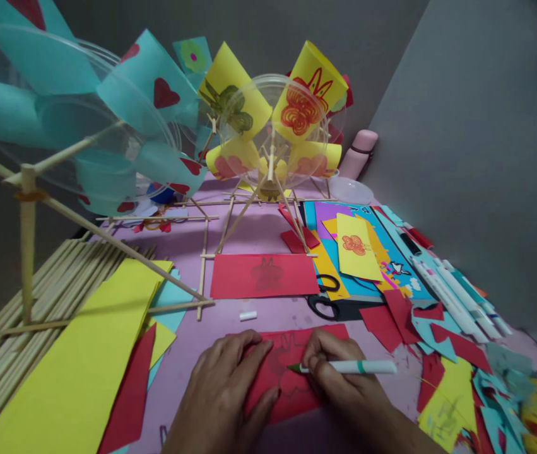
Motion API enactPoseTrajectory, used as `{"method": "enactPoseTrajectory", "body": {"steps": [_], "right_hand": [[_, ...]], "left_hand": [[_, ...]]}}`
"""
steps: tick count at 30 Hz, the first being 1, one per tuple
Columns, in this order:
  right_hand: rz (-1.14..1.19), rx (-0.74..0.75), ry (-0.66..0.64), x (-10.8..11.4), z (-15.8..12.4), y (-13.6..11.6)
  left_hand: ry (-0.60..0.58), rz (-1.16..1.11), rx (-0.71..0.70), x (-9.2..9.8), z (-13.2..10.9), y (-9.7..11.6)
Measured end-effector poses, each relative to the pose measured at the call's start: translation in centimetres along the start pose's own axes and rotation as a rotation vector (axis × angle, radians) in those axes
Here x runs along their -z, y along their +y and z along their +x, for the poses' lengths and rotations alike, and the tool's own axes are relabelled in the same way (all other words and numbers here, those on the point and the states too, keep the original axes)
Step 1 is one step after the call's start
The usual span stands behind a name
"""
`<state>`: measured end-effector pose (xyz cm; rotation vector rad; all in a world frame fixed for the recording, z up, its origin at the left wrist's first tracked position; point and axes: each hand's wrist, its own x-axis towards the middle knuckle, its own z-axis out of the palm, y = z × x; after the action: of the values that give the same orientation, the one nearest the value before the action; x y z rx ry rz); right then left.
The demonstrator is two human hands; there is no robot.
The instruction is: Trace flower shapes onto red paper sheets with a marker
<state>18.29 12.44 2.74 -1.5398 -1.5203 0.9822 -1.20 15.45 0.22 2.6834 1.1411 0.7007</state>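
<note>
My left hand (pixel 223 388) lies flat with fingers spread on a red paper sheet (pixel 291 359), pinning it to the pink table (pixel 259 233). My right hand (pixel 339 378) is closed on a white marker with a green band (pixel 358 367); its tip rests on the red sheet, where a drawn outline shows. A second red sheet (pixel 263 275) with a faint drawing lies just beyond.
Two paper-cup wheels on wooden-stick frames stand behind: a yellow one (pixel 272 126) at centre and a teal one (pixel 74 113) at left. Skewers (pixel 17 321) and yellow paper (pixel 83 359) lie left. Black scissors (pixel 325 302), markers (pixel 452 296) and paper scraps (pixel 462 378) lie right.
</note>
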Motion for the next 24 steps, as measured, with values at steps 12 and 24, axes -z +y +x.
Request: {"method": "enactPoseTrajectory", "body": {"steps": [12,24], "right_hand": [[-0.001,-0.046,0.060,-0.1,-0.3,0.1],[0.563,-0.113,0.083,-0.2,-0.2,1.1]], "left_hand": [[0.014,0.018,-0.015,0.2,0.3,-0.2],[-0.005,0.012,0.011,0.3,0.2,-0.1]]}}
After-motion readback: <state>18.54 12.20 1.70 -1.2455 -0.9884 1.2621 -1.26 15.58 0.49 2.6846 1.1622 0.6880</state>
